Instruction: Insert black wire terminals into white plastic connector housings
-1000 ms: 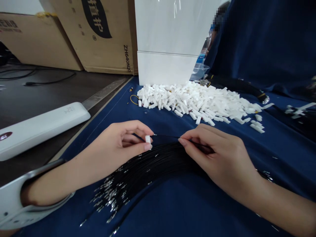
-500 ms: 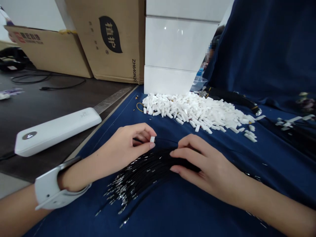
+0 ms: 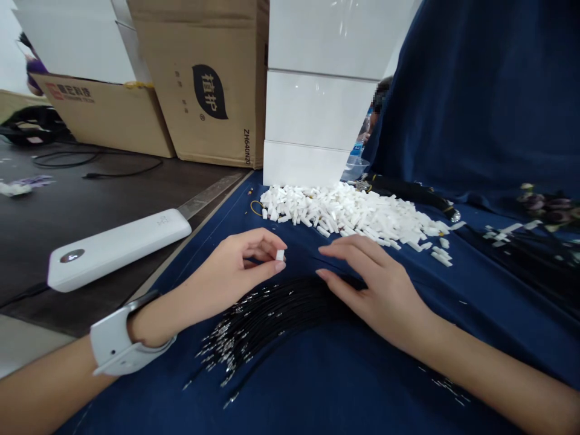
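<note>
Between its thumb and fingertips, my left hand pinches a small white plastic piece. My right hand has its thumb and fingers apart, over the upper edge of a bundle of thin black wires. Silver metal tips end the wires on the left side, and more tips show by my right forearm. My right palm and fingers hide part of the bundle. A heap of similar white pieces lies beyond both hands, a few of them loose at its right end.
White stacked boxes stand behind the heap, with a brown carton beside them. A white device with a display lies left on the dark table. Blue cloth covers the work area. More black wires lie right.
My right hand has lifted off the wire bundle slightly and its fingers have spread. The thin wire near the white piece no longer shows there. My left hand keeps its pinch.
</note>
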Available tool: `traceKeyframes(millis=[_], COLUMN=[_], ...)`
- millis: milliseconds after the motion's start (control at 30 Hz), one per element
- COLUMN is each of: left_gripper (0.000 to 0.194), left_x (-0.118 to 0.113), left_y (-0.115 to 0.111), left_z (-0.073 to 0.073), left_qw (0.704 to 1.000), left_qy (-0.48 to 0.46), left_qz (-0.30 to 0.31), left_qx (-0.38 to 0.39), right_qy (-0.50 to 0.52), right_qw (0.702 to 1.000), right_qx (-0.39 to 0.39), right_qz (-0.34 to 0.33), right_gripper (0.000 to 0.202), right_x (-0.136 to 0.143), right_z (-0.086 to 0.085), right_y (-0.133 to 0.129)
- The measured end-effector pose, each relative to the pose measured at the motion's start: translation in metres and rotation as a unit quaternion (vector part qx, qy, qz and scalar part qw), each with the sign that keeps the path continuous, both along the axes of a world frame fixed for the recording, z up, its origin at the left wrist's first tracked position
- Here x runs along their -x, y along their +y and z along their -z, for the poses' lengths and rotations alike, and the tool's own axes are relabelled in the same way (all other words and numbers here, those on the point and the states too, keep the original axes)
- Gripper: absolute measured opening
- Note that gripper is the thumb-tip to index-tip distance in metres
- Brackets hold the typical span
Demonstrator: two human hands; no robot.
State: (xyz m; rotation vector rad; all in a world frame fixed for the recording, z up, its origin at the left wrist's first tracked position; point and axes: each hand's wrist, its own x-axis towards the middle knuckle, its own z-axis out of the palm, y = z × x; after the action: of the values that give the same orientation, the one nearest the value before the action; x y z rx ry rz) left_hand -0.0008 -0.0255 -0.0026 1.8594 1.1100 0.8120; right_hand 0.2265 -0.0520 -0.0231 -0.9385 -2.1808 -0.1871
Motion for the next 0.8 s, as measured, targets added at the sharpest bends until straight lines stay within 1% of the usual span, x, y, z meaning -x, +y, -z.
traceKeyframes(millis=[33,100,133,200,233,367,500,567,600,700,733,800], left_gripper=[0.013,0.014,0.014,0.014,0.014,0.013,0.011,0.011,0.011,0.011,0.012,0.013], left_x=[0.000,-0.001,-0.001,-0.002,-0.003,-0.003,-0.002,-0.002,-0.002,-0.003,-0.003,-0.002], left_y=[0.000,0.000,0.000,-0.001,-0.002,-0.003,-0.005,-0.005,-0.006,-0.006,-0.006,-0.005], left_z=[0.000,0.001,0.001,0.002,0.002,0.003,0.003,0.004,0.004,0.005,0.005,0.004], left_qw=[1.000,1.000,1.000,0.999,0.999,0.998,0.997,0.997,0.997,0.997,0.997,0.995], left_qy=[0.001,0.008,0.012,0.017,0.018,0.018,0.011,0.013,0.014,0.010,0.006,-0.003], left_qz=[-0.003,-0.001,0.003,0.016,0.021,0.024,0.045,0.051,0.050,0.041,0.038,0.030], left_qx=[0.006,0.017,0.022,0.031,0.035,0.047,0.055,0.055,0.054,0.061,0.067,0.091], right_qy=[-0.005,-0.050,-0.077,-0.110,-0.114,-0.109,-0.166,-0.191,-0.196,-0.184,-0.170,-0.126], right_qw=[0.999,0.993,0.989,0.984,0.983,0.985,0.978,0.976,0.976,0.978,0.981,0.990], right_qx=[-0.001,0.019,0.030,0.039,0.039,0.043,0.056,0.042,0.020,-0.055,-0.059,-0.023], right_qz=[-0.032,-0.102,-0.123,-0.137,-0.137,-0.130,-0.110,-0.098,-0.093,-0.082,-0.077,-0.064], right_gripper=[0.015,0.018,0.019,0.014,0.011,0.017,0.015,0.015,0.016,0.022,0.024,0.026], right_x=[0.004,0.012,0.016,0.023,0.025,0.027,0.025,0.024,0.024,0.022,0.021,0.019], right_z=[0.000,0.001,0.003,0.008,0.010,0.017,0.016,0.015,0.014,0.011,0.010,0.009], right_y=[-0.005,-0.016,-0.021,-0.027,-0.028,-0.027,-0.028,-0.029,-0.030,-0.029,-0.028,-0.026])
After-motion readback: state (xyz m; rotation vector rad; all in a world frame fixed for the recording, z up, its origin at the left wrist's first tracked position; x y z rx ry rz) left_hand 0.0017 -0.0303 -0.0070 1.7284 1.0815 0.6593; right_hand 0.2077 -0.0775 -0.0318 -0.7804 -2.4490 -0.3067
